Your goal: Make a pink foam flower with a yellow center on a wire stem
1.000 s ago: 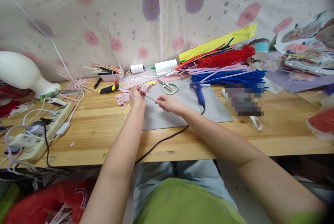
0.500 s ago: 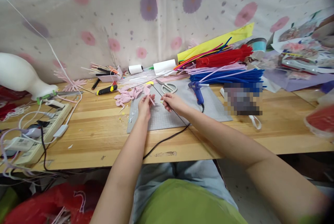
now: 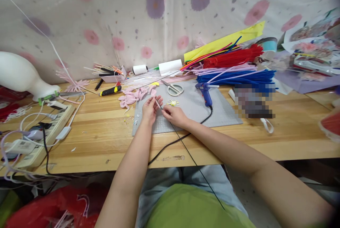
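My left hand (image 3: 150, 109) is over the left part of a grey cutting mat (image 3: 221, 111), its thumb and index finger pinching a small pale pink strip (image 3: 157, 103). Close beside it, my right hand (image 3: 174, 115) has its fingers closed on a long, thin dark wire (image 3: 195, 160). The wire's upper end lies against the pink strip, and its lower end slants down over my lap. Several pink petal-like pieces (image 3: 132, 97) lie left of the hands. Behind my right hand, a small yellow-and-white spiky piece (image 3: 173, 103) rests on the mat, near scissors (image 3: 175, 89).
A blue glue gun (image 3: 205, 94) lies on the mat, its black cord (image 3: 170, 144) crossing the table's front. Blue (image 3: 236, 77) and red pipe cleaners (image 3: 235, 57) are piled behind. A yellow-black cutter (image 3: 110, 90), power strip (image 3: 46, 137) and white mannequin head (image 3: 16, 75) are left.
My right hand has moved down and closer to my left hand. The wire now reaches further down over my lap, and the yellow-and-white piece has come into view. The view has shifted slightly.
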Motion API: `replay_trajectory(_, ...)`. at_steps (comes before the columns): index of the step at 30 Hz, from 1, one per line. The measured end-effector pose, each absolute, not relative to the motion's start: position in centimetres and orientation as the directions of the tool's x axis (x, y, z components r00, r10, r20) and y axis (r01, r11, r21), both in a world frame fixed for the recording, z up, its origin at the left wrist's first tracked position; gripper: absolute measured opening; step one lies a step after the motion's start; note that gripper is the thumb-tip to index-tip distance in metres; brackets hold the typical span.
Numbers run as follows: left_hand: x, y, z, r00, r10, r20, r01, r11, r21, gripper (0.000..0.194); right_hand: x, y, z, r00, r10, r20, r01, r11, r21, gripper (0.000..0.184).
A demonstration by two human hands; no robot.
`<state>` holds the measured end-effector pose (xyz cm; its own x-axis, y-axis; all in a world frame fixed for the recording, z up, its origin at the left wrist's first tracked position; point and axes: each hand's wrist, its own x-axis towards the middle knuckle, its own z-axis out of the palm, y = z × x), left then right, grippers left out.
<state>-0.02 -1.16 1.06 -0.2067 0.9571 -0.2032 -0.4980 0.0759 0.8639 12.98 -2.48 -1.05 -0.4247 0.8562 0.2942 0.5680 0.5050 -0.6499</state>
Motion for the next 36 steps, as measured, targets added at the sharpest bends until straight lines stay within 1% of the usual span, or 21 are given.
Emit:
replay_trajectory(4, 0.2, -1.0, 1.0, -0.169, 0.96, -0.222, -0.537, 0.099, 0.838, 0.003, 12.9, -2.4, -0.9, -0.399, 0.868, 0.296, 0.586, 0.49, -0.646, 0.022)
replay_trajectory(9, 1.1, -1.2, 0.8, -0.141, 0.965, -0.222, -0.555, 0.109, 0.825, 0.006, 13.0, -2.1, -0.9, -0.372, 0.898, 0.236, 0.606, 0.427, -0.671, 0.021)
replay_trajectory(12, 1.4, -1.4, 0.7, -0.136, 0.968, -0.212, -0.553, 0.103, 0.827, 0.006, 13.1, -2.0, -0.9, -0.359, 0.905, 0.228, 0.622, 0.414, -0.665, 0.022)
replay_trajectory(21, 1.6, -1.7, 0.3, -0.185, 0.962, -0.201, -0.576, 0.06, 0.815, 0.008, 13.2, -2.1, -1.3, -0.367, 0.898, 0.241, 0.64, 0.432, -0.636, 0.02)
replay_trajectory(29, 1.9, -1.7, 0.2, -0.165, 0.973, -0.16, -0.583, 0.035, 0.812, 0.019, 13.6, -2.1, -1.9, -0.375, 0.878, 0.299, 0.608, 0.476, -0.635, 0.022)
replay_trajectory(36, 1.8, -1.8, 0.3, -0.152, 0.974, -0.166, -0.589, 0.046, 0.807, 0.011, 13.7, -2.3, -1.4, -0.377, 0.873, 0.309, 0.594, 0.484, -0.642, 0.022)
